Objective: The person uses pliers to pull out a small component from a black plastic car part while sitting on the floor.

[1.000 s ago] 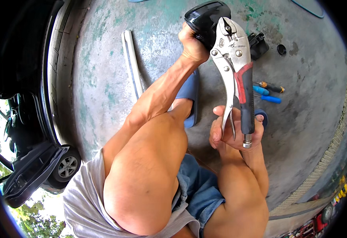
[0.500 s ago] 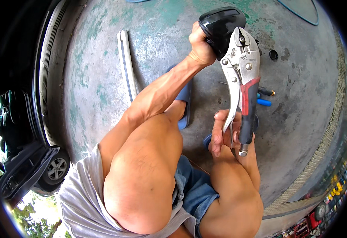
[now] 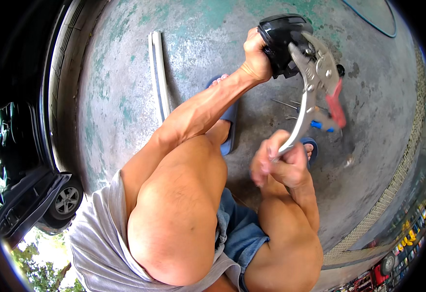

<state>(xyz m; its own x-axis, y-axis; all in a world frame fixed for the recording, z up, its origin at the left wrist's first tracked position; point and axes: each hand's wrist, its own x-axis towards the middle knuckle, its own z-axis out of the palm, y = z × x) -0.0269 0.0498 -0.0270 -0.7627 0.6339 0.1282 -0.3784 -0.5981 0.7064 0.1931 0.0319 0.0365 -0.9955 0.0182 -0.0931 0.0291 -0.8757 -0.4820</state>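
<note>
My left hand (image 3: 257, 58) is wrapped around a glossy black plastic housing (image 3: 282, 35), rounded on top, held up in front of me. Against its right side are the jaws of the locking pliers (image 3: 307, 100), which have a silver body and a red and dark grip. My right hand (image 3: 286, 160) is closed around the end of the silver handle. The gripped handle swings well away from the other one, which is blurred by motion. Whether the jaws bite on the housing cannot be made out.
Beyond the pliers, a blue-handled tool (image 3: 321, 126) and thin metal shafts lie on the concrete floor. A small round black part (image 3: 340, 70) is further off. To the left lies a long pale strip (image 3: 157, 73). My sandalled feet (image 3: 229, 131) stand below. A car wheel (image 3: 67, 200) is at far left.
The pliers' handles have spread wide apart, and the red grip has swung right. My right hand has gone from loose fingers to a closed hold. The housing has shifted slightly right.
</note>
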